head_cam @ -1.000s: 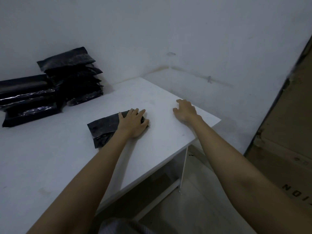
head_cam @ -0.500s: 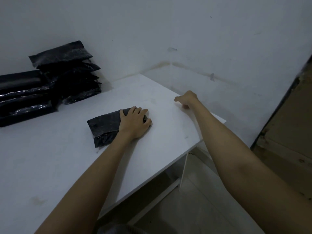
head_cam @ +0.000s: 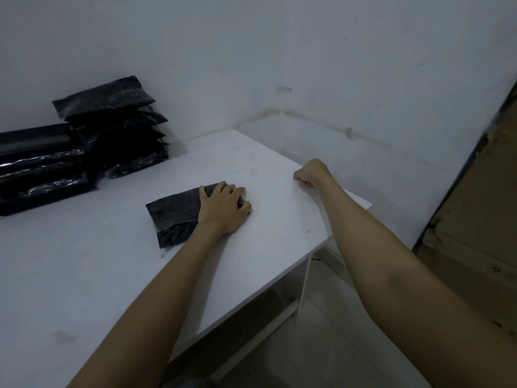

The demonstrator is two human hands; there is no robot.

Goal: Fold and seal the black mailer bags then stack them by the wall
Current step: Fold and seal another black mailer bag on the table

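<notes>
left hand (head_cam: 223, 210) presses flat on the folded black mailer bag (head_cam: 174, 214), stack (head_cam: 112, 127) far-left by the wall; right hand (head_cam: 310, 175), fisted and empty, rests apart.

— What does the room look like?
— Dim, with plain white walls (head_cam: 307, 51) meeting in a corner behind the white tabletop (head_cam: 84, 275), a yellowish stain along the join.
— And below?
— A white table leg (head_cam: 304, 287) and crossbar show under the tabletop's right edge, above a pale floor (head_cam: 321, 354). A brown cardboard panel (head_cam: 475, 247) stands at the right.
</notes>
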